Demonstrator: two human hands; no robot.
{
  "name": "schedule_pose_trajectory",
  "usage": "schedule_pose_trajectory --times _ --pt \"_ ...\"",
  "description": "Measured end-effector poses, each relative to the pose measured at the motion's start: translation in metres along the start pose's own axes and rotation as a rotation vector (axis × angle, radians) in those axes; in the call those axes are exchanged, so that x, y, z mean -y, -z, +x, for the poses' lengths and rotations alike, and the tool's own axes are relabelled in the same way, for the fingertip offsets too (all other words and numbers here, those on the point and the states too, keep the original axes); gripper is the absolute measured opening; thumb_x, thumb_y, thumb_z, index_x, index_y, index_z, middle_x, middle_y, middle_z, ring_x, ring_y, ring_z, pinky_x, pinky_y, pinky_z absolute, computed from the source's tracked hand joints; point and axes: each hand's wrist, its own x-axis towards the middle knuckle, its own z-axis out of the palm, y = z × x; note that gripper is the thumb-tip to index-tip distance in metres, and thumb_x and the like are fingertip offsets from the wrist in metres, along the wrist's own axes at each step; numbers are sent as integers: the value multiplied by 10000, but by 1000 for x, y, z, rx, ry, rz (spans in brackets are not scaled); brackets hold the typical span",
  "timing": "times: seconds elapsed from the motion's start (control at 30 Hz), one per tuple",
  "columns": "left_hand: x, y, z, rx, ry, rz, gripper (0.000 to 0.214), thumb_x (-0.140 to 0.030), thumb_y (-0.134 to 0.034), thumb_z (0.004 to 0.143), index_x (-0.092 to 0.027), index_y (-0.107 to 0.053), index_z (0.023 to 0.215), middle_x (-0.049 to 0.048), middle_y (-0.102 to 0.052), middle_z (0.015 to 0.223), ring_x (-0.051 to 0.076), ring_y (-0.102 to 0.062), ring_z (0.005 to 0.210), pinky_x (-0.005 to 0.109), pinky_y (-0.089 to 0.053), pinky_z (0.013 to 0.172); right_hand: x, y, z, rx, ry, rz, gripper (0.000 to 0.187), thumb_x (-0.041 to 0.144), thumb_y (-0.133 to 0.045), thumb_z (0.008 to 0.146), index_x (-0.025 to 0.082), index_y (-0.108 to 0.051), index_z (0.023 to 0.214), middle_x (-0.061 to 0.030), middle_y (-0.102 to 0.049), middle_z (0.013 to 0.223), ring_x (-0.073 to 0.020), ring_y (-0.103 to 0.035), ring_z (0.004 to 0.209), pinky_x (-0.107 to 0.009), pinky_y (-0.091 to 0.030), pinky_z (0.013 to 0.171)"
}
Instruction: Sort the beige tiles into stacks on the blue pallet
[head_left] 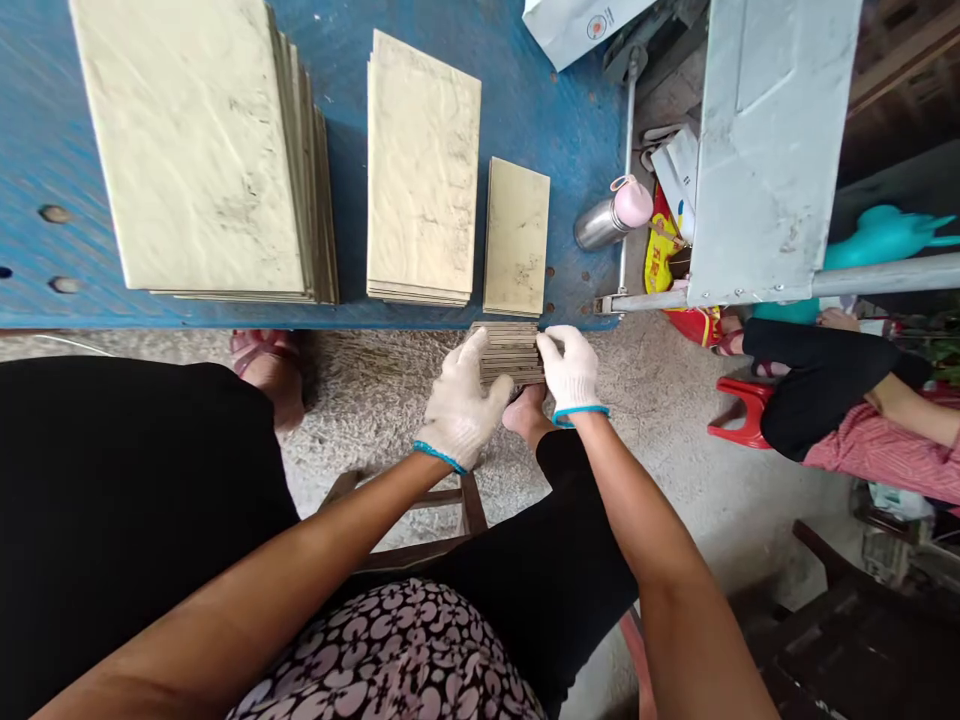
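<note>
Both of my hands wear white knit gloves with blue cuffs. My left hand and my right hand grip a small stack of thin tiles from its two sides, just below the front edge of the blue table. I see the stack edge-on. Directly above it on the table lies a small cream tile pile. A medium pile and a large pile of cream tiles lie further left.
A steel bottle with a pink cap lies at the table's right end beside a metal rail. Another person sits at the right near a red stool. A wooden stool stands under me on the concrete floor.
</note>
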Motion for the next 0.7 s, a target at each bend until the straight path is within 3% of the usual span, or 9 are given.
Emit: schedule_pose_trajectory --times 0.1,0.2,0.4,0.57,0.7 --pt "-17 -4 8 -42 -83 100 741 -312 -647 821 -252 -374 1507 81 -398 1499 320 -501 1265 411 -438 1076 -10 -1 30 12 -56 111 243 308 -522 911 163 -699 991 -51 -694 995 -194 -607 975 -280 -441 913" --pt "-32 -10 28 11 -99 183 752 -340 -650 827 -236 -355 1511 84 -335 1547 313 -462 1306 392 -400 1104 -21 -11 56 12 -82 184 311 330 -440 906 183 -702 986 -36 -688 970 -188 -604 963 -282 -460 892" --pt "-45 -16 77 87 -115 321 724 -366 -655 804 -185 -398 1457 145 -399 1469 321 -534 1215 343 -454 1007 -36 -29 76 22 -100 224 364 353 -403 869 195 -704 999 -33 -676 969 -183 -597 937 -270 -484 848" --pt "-46 -14 101 97 -80 332 613 -333 -633 810 -149 -450 1365 180 -464 1362 333 -573 1141 367 -478 935 -25 -31 85 38 -151 202 366 341 -409 878 193 -685 1069 -52 -671 1020 -191 -590 962 -288 -471 888" --pt "-43 -20 117 74 18 263 601 -345 -648 801 -122 -457 1326 197 -513 1299 343 -581 1136 371 -482 922 -5 -32 91 89 -147 20 288 289 -418 889 183 -685 892 -93 -671 965 -244 -587 969 -318 -451 891"
